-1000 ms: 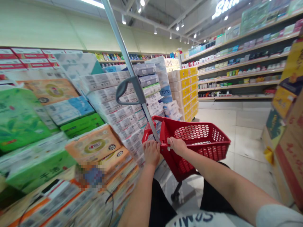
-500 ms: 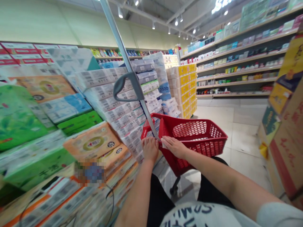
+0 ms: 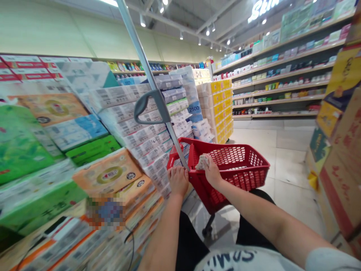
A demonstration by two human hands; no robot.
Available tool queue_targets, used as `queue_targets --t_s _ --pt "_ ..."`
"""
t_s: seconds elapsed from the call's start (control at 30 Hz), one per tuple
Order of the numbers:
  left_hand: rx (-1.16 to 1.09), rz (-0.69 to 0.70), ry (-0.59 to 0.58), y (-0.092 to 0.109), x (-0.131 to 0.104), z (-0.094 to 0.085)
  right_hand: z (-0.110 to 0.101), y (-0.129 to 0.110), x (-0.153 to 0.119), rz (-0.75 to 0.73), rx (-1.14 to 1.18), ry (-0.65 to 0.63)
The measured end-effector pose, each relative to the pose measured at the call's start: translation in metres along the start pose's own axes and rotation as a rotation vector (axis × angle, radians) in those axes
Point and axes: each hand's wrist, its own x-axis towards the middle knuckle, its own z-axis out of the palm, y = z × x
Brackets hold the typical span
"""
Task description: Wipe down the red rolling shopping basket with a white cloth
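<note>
The right hand (image 3: 213,173) is closed around a crumpled pale cloth (image 3: 202,162), at the left end of the red cart (image 3: 248,178). Just left of it, the left hand (image 3: 178,181) lies with bent fingers over the cart's handle end; I cannot tell how firmly it grips. A metal pole (image 3: 141,52) rises beside both hands. Farther left stand stacked paper packs (image 3: 132,128); stocked shelves (image 3: 278,101) line the far right, and cartons (image 3: 345,158) stand near right.

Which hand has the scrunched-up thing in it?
The right hand, the one by the basket of the red cart. It holds a crumpled pale wad; the left hand has no wad showing.
</note>
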Motion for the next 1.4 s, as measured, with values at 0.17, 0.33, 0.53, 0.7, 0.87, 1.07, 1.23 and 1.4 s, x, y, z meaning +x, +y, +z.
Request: queue_targets --t_s 0.17,0.33,0.53,0.7,0.87,1.07,1.23,1.4 --pt "-0.007 -0.014 -0.015 0.003 -0.001 -0.004 0.016 -0.012 -0.007 -0.191 -0.077 0.060" --pt "0.012 -0.021 -0.014 0.006 -0.002 -0.009 0.018 0.001 -0.032 -0.440 -0.413 -0.256" --pt "0.007 -0.008 0.010 0.006 -0.003 -0.007 0.002 -0.007 -0.006 -0.332 -0.484 -0.450" --pt "0.009 -0.014 0.008 0.007 -0.004 -0.007 0.009 0.003 -0.025 -0.365 -0.435 -0.246" --pt "-0.020 -0.010 0.011 0.005 -0.002 -0.006 0.008 0.018 -0.022 -0.425 -0.405 -0.317" --pt "0.000 -0.015 0.025 0.005 -0.002 -0.005 0.003 0.016 -0.022 -0.440 -0.331 -0.269" --pt "0.000 -0.001 0.022 0.007 -0.005 -0.007 -0.004 0.001 -0.020 -0.285 -0.348 -0.348" --pt "0.003 -0.019 0.031 0.009 -0.004 -0.009 -0.006 -0.001 -0.016 -0.279 -0.418 -0.346"
